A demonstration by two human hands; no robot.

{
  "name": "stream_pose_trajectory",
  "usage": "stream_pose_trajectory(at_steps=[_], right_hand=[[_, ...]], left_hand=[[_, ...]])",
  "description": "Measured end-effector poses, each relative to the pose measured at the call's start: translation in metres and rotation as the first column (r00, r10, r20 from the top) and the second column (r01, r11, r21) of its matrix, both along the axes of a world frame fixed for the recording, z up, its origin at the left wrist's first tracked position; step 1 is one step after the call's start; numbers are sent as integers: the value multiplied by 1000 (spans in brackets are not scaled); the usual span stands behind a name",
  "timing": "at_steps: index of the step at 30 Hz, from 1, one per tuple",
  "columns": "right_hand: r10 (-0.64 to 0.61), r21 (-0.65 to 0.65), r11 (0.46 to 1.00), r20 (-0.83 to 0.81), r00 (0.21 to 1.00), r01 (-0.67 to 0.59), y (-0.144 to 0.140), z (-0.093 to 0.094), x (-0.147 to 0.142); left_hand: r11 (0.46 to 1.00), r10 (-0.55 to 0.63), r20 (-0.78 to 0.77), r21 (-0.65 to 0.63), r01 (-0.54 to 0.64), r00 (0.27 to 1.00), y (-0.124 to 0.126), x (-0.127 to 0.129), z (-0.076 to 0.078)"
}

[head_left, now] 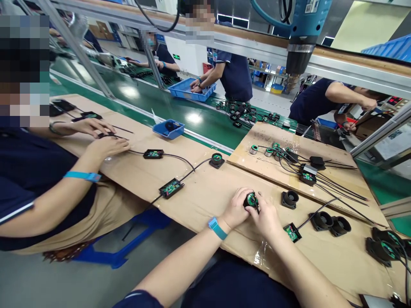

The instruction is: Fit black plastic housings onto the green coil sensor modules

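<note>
Round black housing [246, 200], held between your left hand [236, 208] and right hand [267, 215], fingers of both curled around its sides, judged light and stiff; grip the outer wall, sparing the likely fragile green circuit board [251, 198].

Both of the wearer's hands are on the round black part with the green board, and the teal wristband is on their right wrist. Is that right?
Not quite: the head view shows the teal wristband on the wearer's left wrist, not the right. The left hand and right hand are indeed both on the round black part with the green board.
</note>
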State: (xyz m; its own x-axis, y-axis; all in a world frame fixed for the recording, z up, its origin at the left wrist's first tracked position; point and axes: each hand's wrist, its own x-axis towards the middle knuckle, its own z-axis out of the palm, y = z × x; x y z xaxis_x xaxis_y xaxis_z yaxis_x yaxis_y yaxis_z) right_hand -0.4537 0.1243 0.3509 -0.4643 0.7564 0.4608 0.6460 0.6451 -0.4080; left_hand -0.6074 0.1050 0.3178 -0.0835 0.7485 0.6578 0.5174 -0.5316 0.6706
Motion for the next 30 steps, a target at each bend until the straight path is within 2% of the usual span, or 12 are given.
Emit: stream_pose_trajectory(at_steps=[4,7,12,14,17,20,22,24,27,30], right_hand=[[46,24,999,-4,999,-46,-3,6,4],[102,-27,994,-55,993,-103,1,7,5],[103,-35,993,-146,984,-110,20,-12,1],[121,-40,991,-134,983,-128,30,-14,-1],[122,22,992,-84,989,-121,42,2,1],[67,246,969,-173,983,-23,45,24,3],[31,335,941,-207,978,41,45,28,2],[5,310,950,-108,994,29,45,24,-2],[12,199,980,74,997,-27,44,17,-8],[-3,229,973,14,1000,0,40,19,-13]], left_hand=[[999,-32,22,-22,33,999,1,-1,-2],[998,-36,6,-51,36,999,3,0,-6],[991,-65,-45,-116,59,997,10,3,-11],[984,-79,-59,-165,69,995,11,2,-11],[984,-48,60,-169,57,997,9,-3,-9],[996,9,268,-85,14,963,3,-10,-5],[997,62,343,-60,-44,937,1,-14,-3],[993,118,380,-61,-102,917,1,-16,-2],[987,161,426,-67,-146,890,2,-16,-4],[987,161,471,-62,-149,867,6,-16,-6]])
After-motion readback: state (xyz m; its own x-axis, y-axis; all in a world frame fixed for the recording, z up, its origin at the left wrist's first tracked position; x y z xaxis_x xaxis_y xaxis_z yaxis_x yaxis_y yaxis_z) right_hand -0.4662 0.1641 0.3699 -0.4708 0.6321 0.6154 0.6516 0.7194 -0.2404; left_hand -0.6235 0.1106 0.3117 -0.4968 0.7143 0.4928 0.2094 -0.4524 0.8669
